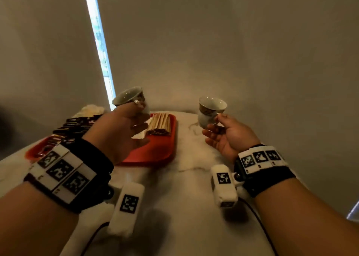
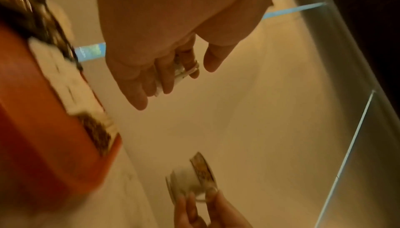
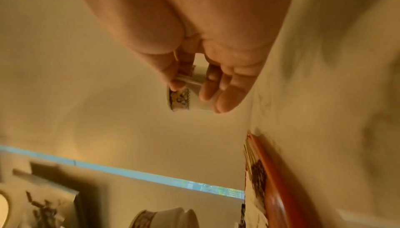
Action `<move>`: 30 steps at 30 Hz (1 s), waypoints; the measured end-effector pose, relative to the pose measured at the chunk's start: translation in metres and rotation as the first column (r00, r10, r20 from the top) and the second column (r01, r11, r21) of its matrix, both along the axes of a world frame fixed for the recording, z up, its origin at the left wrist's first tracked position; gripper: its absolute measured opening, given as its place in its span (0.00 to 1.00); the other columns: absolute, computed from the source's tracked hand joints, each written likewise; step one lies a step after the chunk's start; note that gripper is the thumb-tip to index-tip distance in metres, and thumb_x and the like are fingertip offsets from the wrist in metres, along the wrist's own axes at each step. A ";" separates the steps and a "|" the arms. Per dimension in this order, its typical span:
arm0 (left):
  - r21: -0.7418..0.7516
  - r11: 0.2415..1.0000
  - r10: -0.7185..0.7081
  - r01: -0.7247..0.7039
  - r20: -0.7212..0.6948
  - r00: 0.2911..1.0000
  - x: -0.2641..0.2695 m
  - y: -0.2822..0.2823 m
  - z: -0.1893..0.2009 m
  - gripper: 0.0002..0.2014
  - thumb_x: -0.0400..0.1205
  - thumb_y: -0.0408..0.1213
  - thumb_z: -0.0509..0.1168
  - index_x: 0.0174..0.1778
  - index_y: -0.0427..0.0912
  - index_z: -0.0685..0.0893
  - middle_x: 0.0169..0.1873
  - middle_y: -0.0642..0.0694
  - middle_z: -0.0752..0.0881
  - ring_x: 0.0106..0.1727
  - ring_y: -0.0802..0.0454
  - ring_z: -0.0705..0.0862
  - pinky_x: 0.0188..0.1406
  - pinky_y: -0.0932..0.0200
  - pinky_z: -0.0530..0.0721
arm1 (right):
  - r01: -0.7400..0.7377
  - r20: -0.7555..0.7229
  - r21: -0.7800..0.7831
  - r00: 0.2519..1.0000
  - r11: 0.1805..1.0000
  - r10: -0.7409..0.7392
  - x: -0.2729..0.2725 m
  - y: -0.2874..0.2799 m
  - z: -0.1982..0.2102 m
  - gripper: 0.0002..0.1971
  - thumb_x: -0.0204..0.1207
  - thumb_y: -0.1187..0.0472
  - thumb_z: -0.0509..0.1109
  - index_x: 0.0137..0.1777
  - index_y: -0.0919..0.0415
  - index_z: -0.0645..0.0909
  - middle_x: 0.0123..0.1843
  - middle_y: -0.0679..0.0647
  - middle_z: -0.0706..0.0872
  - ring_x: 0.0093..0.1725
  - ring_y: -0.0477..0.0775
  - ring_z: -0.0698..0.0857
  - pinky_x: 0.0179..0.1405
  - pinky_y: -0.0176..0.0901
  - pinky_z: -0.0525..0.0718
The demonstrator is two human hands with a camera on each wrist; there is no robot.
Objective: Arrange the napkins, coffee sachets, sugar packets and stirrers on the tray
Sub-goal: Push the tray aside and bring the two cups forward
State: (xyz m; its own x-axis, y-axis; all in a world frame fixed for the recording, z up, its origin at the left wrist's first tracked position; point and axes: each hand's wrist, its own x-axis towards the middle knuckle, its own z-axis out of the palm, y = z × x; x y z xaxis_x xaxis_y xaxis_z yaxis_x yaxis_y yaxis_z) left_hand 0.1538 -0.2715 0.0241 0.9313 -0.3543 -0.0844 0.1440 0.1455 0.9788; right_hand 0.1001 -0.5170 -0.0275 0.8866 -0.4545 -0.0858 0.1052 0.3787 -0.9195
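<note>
Red plastic tray [image 1: 155, 151] lies at frame centre-left, holding wooden stirrers [image 1: 161, 122] and dark coffee sachets [image 1: 75, 126]. Above it, left hand [image 1: 120, 131] grips one teacup [image 1: 129, 97]; right hand [image 1: 227, 137] pinches another teacup [image 1: 210, 110] beside it.

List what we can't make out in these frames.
- Tray contents under the left hand: hidden in the head view.
- Dark sachets: print too blurred to read; motion-smeared in the left wrist view.
- Left cup: mostly covered by fingers.
- Right cup inside: faces away in the right wrist view.
- White heap behind the sachets: too blurred to identify.
</note>
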 end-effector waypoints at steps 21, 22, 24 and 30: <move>0.128 0.949 -0.247 0.287 -0.261 0.933 0.012 -0.112 -0.059 0.15 0.82 0.39 0.66 0.64 0.45 0.87 0.66 0.39 0.84 0.63 0.36 0.85 0.52 0.39 0.89 | 0.090 -0.189 -0.029 0.977 0.996 -0.094 0.031 -0.019 -0.039 0.11 0.88 0.53 0.59 0.47 0.55 0.78 0.42 0.57 0.81 0.39 0.56 0.84 0.32 0.46 0.80; 0.133 0.950 -0.240 0.282 -0.268 0.933 0.011 -0.112 -0.059 0.14 0.82 0.39 0.65 0.63 0.45 0.87 0.67 0.39 0.84 0.63 0.36 0.85 0.52 0.39 0.88 | 0.086 -0.195 -0.034 0.977 0.996 -0.091 0.031 -0.018 -0.038 0.11 0.88 0.53 0.59 0.47 0.56 0.78 0.42 0.57 0.82 0.39 0.56 0.84 0.32 0.46 0.80; 0.150 0.950 -0.224 0.273 -0.278 0.934 0.010 -0.114 -0.059 0.13 0.83 0.39 0.64 0.61 0.45 0.87 0.67 0.40 0.83 0.62 0.37 0.85 0.50 0.41 0.88 | 0.079 -0.196 -0.042 0.977 0.996 -0.086 0.029 -0.017 -0.038 0.11 0.88 0.53 0.60 0.46 0.56 0.79 0.41 0.57 0.82 0.37 0.55 0.83 0.32 0.45 0.80; 0.179 0.955 -0.180 0.237 -0.283 0.942 0.010 -0.114 -0.057 0.15 0.83 0.41 0.64 0.63 0.42 0.83 0.65 0.42 0.83 0.61 0.40 0.85 0.51 0.41 0.88 | 0.050 -0.183 -0.068 0.981 0.996 -0.062 0.025 -0.014 -0.039 0.08 0.88 0.58 0.60 0.59 0.59 0.79 0.44 0.57 0.82 0.37 0.54 0.84 0.31 0.43 0.79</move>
State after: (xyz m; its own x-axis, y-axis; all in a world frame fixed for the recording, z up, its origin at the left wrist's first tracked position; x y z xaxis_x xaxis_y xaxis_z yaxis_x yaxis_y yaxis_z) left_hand 0.1637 -0.3858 -0.0328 0.7732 -0.4864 -0.4068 0.4034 -0.1177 0.9074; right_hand 0.1249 -0.5309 -0.0661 0.8310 -0.5129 -0.2153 -0.0492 0.3178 -0.9469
